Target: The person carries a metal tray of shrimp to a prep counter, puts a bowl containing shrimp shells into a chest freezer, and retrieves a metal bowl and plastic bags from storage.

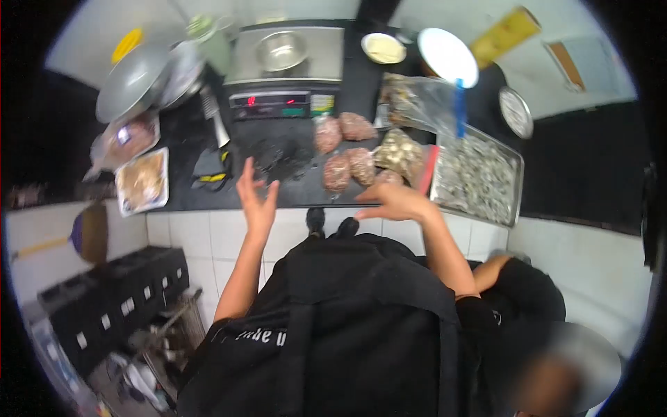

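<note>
My left hand (258, 196) is raised at the near edge of the black counter (243, 142), fingers apart, holding nothing. Over the same edge, further right, my right hand (392, 201) has its fingers spread with nothing in them. Several bags of ground meat (337, 172) lie just beyond it, beside a bag of pale round pieces (398, 151). A metal bowl (281, 51) stands on the scale (324, 55), whose red display is lit. Right of my right hand is a metal tray (479, 177) of greyish pieces, perhaps shrimp.
At the left are a large metal bowl (132, 83), a wrapped tray of food (142, 182) and a dark pouch (212, 169). A white plate (448, 57) and a yellow roll (506, 36) are at the back right. Another person (528, 299) is close by at the lower right.
</note>
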The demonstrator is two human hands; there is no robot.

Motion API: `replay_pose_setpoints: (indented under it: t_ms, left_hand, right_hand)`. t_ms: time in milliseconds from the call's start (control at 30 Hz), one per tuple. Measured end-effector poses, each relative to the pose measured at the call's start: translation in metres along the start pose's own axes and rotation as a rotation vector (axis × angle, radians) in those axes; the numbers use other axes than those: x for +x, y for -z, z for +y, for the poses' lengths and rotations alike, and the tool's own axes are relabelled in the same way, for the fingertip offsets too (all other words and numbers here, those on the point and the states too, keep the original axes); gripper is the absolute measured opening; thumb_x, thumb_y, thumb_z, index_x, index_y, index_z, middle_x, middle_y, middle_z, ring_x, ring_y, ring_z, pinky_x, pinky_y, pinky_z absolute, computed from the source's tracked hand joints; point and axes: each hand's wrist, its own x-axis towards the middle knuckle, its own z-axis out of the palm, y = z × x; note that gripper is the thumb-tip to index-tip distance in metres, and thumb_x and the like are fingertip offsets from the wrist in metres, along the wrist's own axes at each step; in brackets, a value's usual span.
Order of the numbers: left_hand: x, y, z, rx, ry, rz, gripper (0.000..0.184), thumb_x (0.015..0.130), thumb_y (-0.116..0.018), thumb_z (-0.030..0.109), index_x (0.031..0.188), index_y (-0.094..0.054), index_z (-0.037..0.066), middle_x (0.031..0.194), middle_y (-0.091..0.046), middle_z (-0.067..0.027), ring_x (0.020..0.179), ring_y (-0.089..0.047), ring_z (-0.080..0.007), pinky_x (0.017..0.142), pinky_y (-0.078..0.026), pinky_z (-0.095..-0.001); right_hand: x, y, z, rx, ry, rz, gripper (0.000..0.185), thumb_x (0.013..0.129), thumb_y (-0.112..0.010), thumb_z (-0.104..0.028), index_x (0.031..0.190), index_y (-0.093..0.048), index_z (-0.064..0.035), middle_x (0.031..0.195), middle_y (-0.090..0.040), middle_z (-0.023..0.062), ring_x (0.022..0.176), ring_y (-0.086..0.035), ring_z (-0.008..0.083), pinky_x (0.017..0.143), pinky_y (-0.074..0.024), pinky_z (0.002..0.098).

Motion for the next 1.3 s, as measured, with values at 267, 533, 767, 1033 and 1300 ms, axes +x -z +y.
replay_pose_setpoints:
  t_ms: [267, 533, 767, 1033, 1300]
  left_hand:
    - [0.040, -0.064, 0.035, -0.105, -0.019, -0.166, 0.077, 0.075, -0.075, 0.018, 0.139, -0.033, 0.012, 0.121, -0.042, -0.0169, 0.099, -0.051, -0.0252, 0.086, -0.044, -0.0373]
    - [0.083, -0.151, 0.124, 0.114, -0.498, -0.307, 0.037, 0.074, -0.072, 0.020, 0.107, -0.061, 0.007, 0.114, -0.051, -0.0151, 0.106, -0.047, -0.0330, 0.093, -0.037, -0.0407]
    - [0.054, -0.219, 0.121, 0.129, -0.484, -0.435, 0.039, 0.072, -0.073, 0.019, 0.106, -0.060, 0.006, 0.110, -0.053, -0.0153, 0.103, -0.049, -0.0344, 0.088, -0.040, -0.0428]
    - [0.018, -0.266, 0.128, -0.119, -0.077, -0.831, 0.032, 0.081, -0.066, 0.016, 0.110, -0.060, 0.003, 0.091, -0.064, -0.0114, 0.078, -0.062, -0.0180, 0.071, -0.049, -0.0322]
    - [0.019, -0.316, 0.184, -0.344, 0.205, -0.719, 0.040, 0.092, -0.054, 0.031, 0.113, -0.057, -0.003, 0.090, -0.066, -0.0132, 0.075, -0.064, -0.0155, 0.067, -0.051, -0.0282]
  right_hand:
    - [-0.069, 0.063, 0.059, 0.217, -0.381, 0.310, 0.045, 0.086, -0.060, -0.041, 0.117, -0.060, -0.0081, 0.099, -0.067, 0.0142, 0.078, -0.062, 0.0187, 0.071, -0.0497, 0.0310]
    - [-0.163, 0.088, 0.240, 0.626, -0.471, 0.937, 0.038, 0.086, -0.062, -0.031, 0.100, -0.066, 0.0031, 0.079, -0.066, 0.0129, 0.071, -0.063, 0.0134, 0.064, -0.0491, 0.0280]
    - [-0.109, 0.038, 0.274, 0.837, -0.627, 0.383, 0.041, 0.086, -0.060, -0.035, 0.085, -0.064, 0.0064, 0.068, -0.066, 0.0142, 0.052, -0.064, 0.0210, 0.049, -0.0543, 0.0303]
    - [-0.006, -0.006, 0.291, 0.530, -0.514, 0.604, 0.025, 0.079, -0.058, -0.028, 0.082, -0.065, -0.0040, 0.075, -0.064, 0.0198, 0.073, -0.063, 0.0363, 0.066, -0.0489, 0.0428]
    - [-0.033, 0.038, 0.220, 0.203, -0.194, 0.843, 0.013, 0.082, -0.057, -0.015, 0.084, -0.064, -0.0047, 0.076, -0.062, 0.0208, 0.073, -0.060, 0.0400, 0.064, -0.0476, 0.0450]
